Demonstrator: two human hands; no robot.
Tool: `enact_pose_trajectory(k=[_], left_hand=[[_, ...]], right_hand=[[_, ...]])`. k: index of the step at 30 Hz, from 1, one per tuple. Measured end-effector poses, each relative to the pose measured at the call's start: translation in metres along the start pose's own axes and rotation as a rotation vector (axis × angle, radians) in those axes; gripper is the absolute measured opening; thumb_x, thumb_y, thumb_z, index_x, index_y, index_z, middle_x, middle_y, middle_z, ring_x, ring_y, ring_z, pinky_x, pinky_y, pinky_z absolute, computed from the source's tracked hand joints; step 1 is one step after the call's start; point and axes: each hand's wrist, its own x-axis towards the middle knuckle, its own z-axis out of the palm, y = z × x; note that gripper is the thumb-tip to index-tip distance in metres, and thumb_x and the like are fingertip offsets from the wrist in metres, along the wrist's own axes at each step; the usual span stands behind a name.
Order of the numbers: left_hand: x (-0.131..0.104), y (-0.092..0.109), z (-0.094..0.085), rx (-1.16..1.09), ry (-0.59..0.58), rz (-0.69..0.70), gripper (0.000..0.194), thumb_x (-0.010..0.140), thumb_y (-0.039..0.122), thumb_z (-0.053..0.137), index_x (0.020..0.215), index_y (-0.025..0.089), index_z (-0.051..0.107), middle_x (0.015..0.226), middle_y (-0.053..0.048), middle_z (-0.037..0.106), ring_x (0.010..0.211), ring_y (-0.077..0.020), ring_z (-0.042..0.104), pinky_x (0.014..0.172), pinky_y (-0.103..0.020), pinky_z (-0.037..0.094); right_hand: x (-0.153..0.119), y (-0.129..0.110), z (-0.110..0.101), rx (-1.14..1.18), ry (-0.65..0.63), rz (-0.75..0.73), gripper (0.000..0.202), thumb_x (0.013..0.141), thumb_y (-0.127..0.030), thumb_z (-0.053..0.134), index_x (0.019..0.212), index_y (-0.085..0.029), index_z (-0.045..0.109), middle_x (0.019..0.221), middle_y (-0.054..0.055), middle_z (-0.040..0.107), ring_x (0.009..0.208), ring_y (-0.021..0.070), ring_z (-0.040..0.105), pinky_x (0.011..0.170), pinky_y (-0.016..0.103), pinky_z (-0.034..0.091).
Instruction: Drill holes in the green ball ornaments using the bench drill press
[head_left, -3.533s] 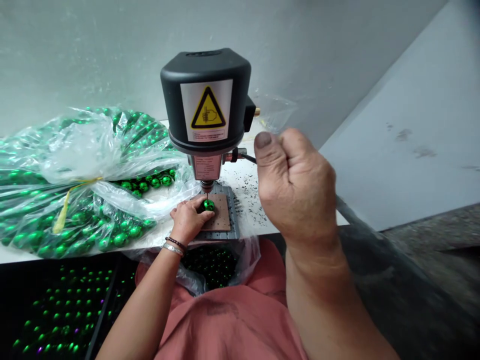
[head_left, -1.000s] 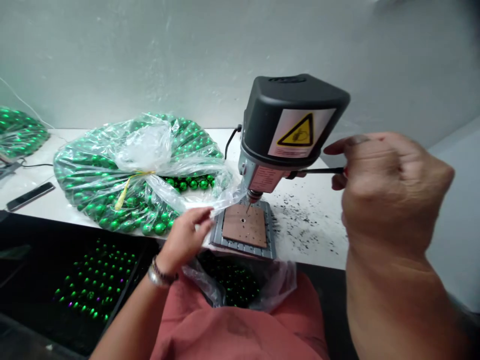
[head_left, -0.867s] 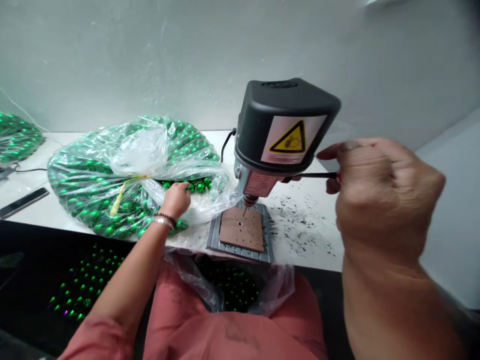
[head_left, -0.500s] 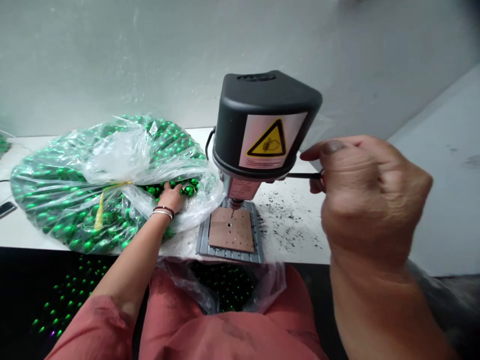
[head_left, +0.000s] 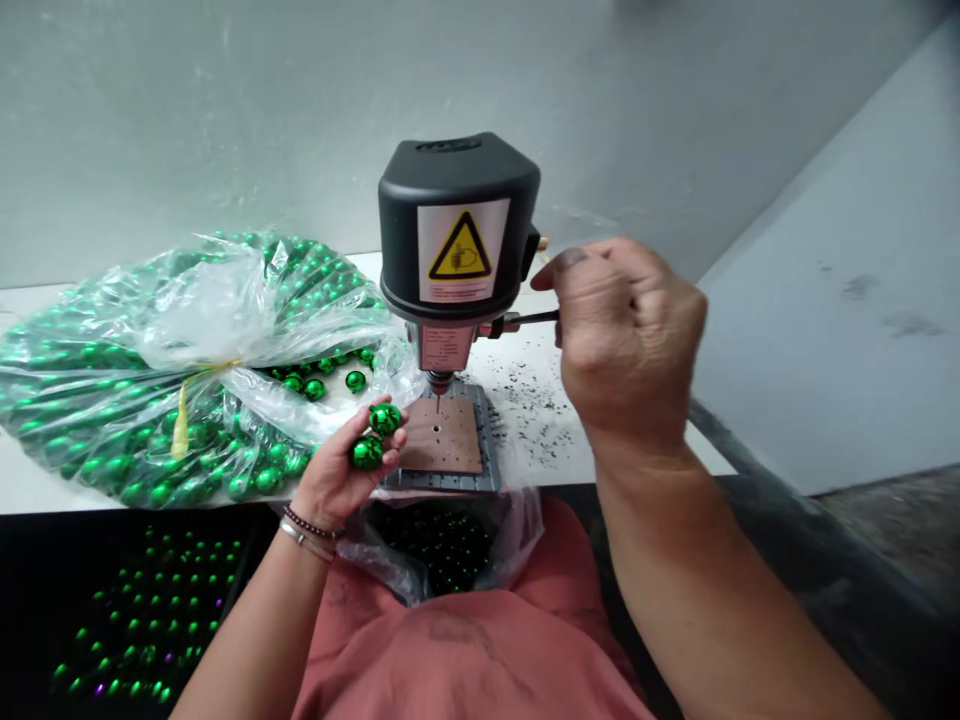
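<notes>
In my left hand (head_left: 337, 478), palm up with fingers curled, lie two shiny green balls (head_left: 367, 452), each like a small bauble. That hand is beside the left edge of the drill press base (head_left: 487, 440). My right hand (head_left: 630, 335) is closed around the black feed lever (head_left: 538, 318) on the right side of the drill press (head_left: 457, 210). Below the chuck, the thin drill bit (head_left: 439, 404) points down over a brown board (head_left: 450, 455). A small light-rimmed hole (head_left: 436, 428) shows in this board, apart from the bit's tip.
A large clear plastic bag (head_left: 217, 310) of green balls fills the left of the white table (head_left: 720, 462). Loose balls (head_left: 313, 389) lie at its opening. Dark shavings (head_left: 529, 410) litter the table right of the press. Another plastic bag (head_left: 517, 545) with green balls hangs below the table edge.
My left hand has come out of the bag's opening, towards me and right, with two green balls. My right hand stays on the lever. The view has shifted to the right.
</notes>
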Motion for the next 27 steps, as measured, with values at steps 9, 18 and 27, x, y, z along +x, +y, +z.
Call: enact_pose_trajectory(k=[9,18,27], left_hand=[[0.005,-0.024,0.01,0.403,0.063,0.094,0.057,0.071,0.025,0.064,0.126,0.019,0.05,0.089,-0.003,0.063,0.074,-0.0116,0.059,0.057,-0.02,0.042],[0.012,-0.021,0.01,0.657,0.146,0.18,0.063,0.067,0.033,0.066,0.125,0.015,0.049,0.098,-0.007,0.064,0.08,-0.0154,0.06,0.067,-0.026,0.046],[0.043,-0.031,0.015,1.591,0.193,0.507,0.039,0.07,0.026,0.061,0.108,0.02,0.061,0.103,-0.007,0.065,0.097,-0.0229,0.058,0.088,-0.036,0.042]], right_hand=[[-0.002,-0.001,-0.004,-0.012,-0.016,-0.017,0.025,0.084,-0.024,0.041,0.064,-0.019,0.054,0.054,-0.004,0.046,0.052,0.005,0.04,0.053,0.022,0.034],[-0.003,0.0,-0.004,-0.041,-0.029,-0.016,0.025,0.086,-0.025,0.039,0.065,-0.019,0.05,0.054,-0.005,0.045,0.053,0.004,0.044,0.054,0.02,0.036],[-0.003,0.0,-0.006,-0.026,-0.045,-0.014,0.027,0.086,-0.032,0.039,0.067,-0.018,0.052,0.053,-0.005,0.042,0.052,0.0037,0.042,0.055,0.018,0.039]])
